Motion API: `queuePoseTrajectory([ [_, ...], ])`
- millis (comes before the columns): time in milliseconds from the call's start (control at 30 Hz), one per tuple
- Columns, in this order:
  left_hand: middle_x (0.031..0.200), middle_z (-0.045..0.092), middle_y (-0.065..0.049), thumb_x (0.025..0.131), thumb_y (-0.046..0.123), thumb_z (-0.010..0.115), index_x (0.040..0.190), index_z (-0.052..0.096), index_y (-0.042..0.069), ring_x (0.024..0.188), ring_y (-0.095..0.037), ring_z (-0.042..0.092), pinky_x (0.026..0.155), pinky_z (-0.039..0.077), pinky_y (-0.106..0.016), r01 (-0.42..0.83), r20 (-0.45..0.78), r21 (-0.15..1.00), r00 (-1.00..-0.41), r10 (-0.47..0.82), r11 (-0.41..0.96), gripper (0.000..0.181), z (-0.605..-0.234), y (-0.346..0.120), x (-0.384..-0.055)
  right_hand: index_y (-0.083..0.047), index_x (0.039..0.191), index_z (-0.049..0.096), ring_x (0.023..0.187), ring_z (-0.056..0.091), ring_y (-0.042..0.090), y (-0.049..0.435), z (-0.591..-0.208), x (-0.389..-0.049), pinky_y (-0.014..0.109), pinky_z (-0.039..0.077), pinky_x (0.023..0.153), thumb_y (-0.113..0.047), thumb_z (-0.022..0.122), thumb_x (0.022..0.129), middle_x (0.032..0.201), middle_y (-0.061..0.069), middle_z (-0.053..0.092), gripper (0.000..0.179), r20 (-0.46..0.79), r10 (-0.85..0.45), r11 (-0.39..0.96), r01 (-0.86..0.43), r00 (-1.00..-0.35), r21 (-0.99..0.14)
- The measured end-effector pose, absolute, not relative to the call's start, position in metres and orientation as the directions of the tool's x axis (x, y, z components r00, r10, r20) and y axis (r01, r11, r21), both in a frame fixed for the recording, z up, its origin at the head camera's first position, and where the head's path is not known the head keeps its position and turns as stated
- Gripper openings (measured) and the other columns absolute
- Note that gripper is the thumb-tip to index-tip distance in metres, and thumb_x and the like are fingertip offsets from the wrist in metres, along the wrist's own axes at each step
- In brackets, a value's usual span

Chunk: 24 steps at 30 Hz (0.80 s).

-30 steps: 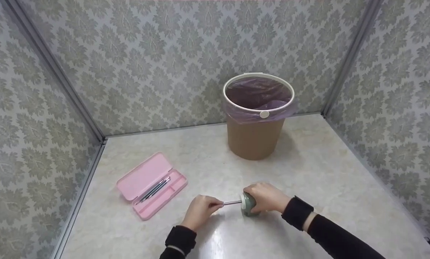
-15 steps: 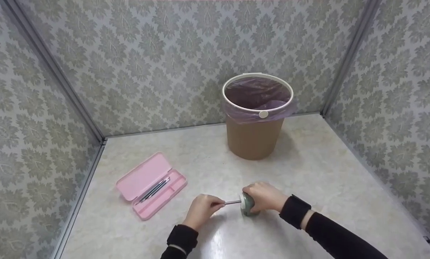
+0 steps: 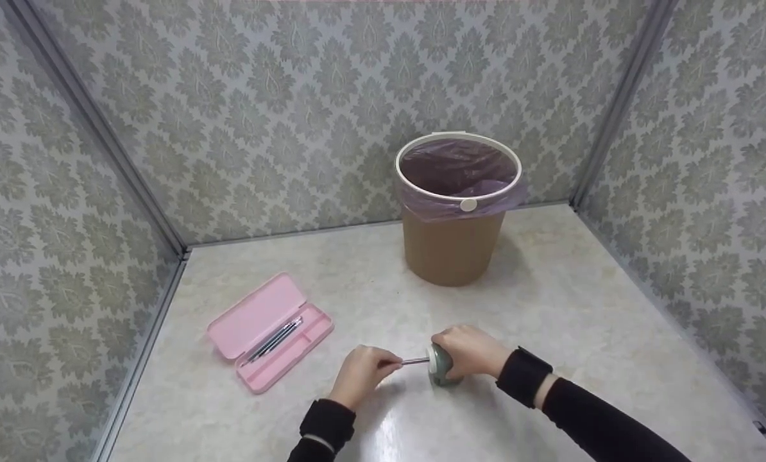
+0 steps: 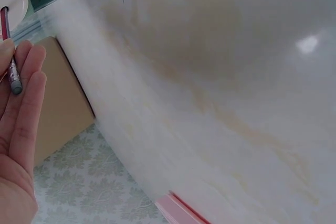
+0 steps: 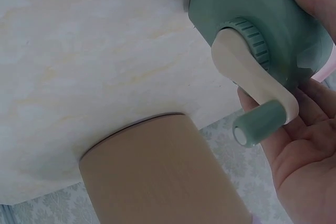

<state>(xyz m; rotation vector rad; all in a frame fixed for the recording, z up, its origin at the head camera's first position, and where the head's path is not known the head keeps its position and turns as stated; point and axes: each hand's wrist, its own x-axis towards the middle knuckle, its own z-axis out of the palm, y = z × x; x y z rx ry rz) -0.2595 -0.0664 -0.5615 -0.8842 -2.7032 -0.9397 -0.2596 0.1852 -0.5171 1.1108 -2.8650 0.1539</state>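
A green hand-crank pencil sharpener (image 3: pixel 444 366) sits near the front of the table, gripped around its body by my right hand (image 3: pixel 474 351). Its cream crank arm with a green knob (image 5: pixel 258 124) shows in the right wrist view. My left hand (image 3: pixel 365 372) pinches a pencil (image 3: pixel 415 361) by its eraser end between thumb and fingers. The pencil's other end is inside the round white front of the sharpener (image 4: pixel 14 4), hidden from sight. In the left wrist view the eraser tip (image 4: pixel 17 87) pokes out past the fingers.
An open pink pencil case (image 3: pixel 287 353) lies to the left, with several pencils (image 3: pixel 274 340) in it. Behind the hands stands a brown bin (image 3: pixel 452 247) with a white rim and a purple liner (image 3: pixel 460 163). Patterned panels (image 3: pixel 331 115) border the table's back and sides.
Both hands stay almost in place, the left hand shifting very slightly right along with the pencil. The sharpener, pencil case and bin stay where they were.
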Motion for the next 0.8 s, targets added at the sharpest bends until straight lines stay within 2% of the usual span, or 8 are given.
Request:
queuePoseTrajectory([
  [433, 0.088, 0.082, 0.001, 0.089, 0.018, 0.078, 0.093, 0.084, 0.015, 0.081, -0.011, 0.077, 0.076, 0.059, -0.025, 0.573, 0.301, 0.564, -0.813, 0.499, 0.594, 0.008, -0.566, -0.061, -0.261, -0.010, 0.084, 0.063, 0.065, 0.062, 0.017, 0.185, -0.517, -0.261, 0.029, 0.048, 0.058, -0.021, 0.094, 0.060, 0.075, 0.000, 0.068, 0.040, 0.081, -0.667, 0.739, -0.671, -0.741, -0.063],
  [800, 0.087, 0.081, 0.002, 0.090, 0.018, 0.077, 0.092, 0.083, 0.015, 0.079, -0.009, 0.076, 0.074, 0.058, -0.023, 0.589, 0.308, 0.551, -0.802, 0.513, 0.591, 0.007, -0.565, -0.056, -0.264, -0.012, 0.082, 0.062, 0.063, 0.063, 0.020, 0.182, -0.514, -0.261, 0.030, 0.046, 0.053, -0.023, 0.093, 0.061, 0.074, 0.000, 0.068, 0.039, 0.058, -0.645, 0.761, -0.647, -0.762, -0.037],
])
